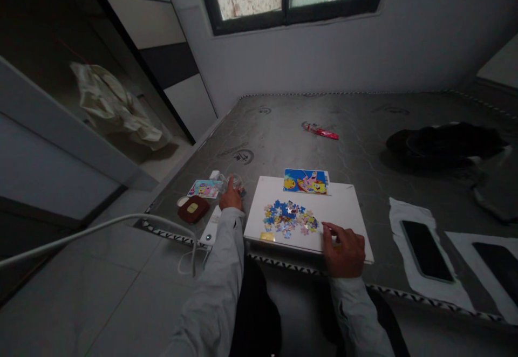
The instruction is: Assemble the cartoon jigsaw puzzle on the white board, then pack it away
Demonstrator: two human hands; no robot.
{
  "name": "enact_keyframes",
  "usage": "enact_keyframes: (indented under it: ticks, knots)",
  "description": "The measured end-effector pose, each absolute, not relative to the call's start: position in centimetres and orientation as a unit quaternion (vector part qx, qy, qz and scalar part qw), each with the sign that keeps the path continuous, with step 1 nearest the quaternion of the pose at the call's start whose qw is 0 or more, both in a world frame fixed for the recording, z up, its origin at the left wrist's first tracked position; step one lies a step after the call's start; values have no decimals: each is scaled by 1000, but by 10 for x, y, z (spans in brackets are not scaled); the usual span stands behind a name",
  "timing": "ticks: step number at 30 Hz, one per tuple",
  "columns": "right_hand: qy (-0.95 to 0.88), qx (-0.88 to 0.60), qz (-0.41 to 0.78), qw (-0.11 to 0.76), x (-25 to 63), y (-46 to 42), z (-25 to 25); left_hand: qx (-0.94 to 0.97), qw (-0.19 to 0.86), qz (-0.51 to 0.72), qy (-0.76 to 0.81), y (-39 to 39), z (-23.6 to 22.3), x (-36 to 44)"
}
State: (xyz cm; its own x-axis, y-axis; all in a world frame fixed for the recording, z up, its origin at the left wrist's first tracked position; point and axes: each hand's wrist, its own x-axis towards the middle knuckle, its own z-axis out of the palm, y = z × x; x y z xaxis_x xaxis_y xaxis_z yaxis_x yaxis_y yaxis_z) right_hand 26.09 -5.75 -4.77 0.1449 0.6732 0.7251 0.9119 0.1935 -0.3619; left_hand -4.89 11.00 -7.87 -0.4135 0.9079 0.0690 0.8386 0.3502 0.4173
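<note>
Several loose jigsaw pieces point(287, 217), mostly blue, pink and yellow, lie in a pile on a flat white box or board point(343, 200). Behind the pile is a picture card point(306, 181) with cartoon figures on blue. My right hand point(343, 249) rests at the board's front right, its fingers loosely bent and fingertips just beside the pile; I see nothing held. Off the board's left edge, my left hand point(231, 196) stretches its index finger over crumpled clear plastic point(233, 180). Its other fingers partly hide what lies beneath.
On the left are a brown case point(194, 209), a colourful card point(205, 189), a white charger point(215, 175) and a cable point(162, 217). A red packet point(321, 131) lies farther back. Rightward are a phone point(427, 250) on white paper and a black bag point(449, 144).
</note>
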Motion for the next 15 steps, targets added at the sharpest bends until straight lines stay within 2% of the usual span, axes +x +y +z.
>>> enact_keyframes:
  ticks: [6, 10, 15]
  knots:
    - [-625, -632, -135, 438, 262, -55, -53, 470, 16, 230, 852, 102, -64, -54]
    - [-617, -635, -130, 446, 262, -55, -55, 445, -25, 200, 873, 105, -49, -67]
    - [-620, -635, -132, 442, 262, -56, -54, 464, 45, 139, 874, 112, -40, -87]
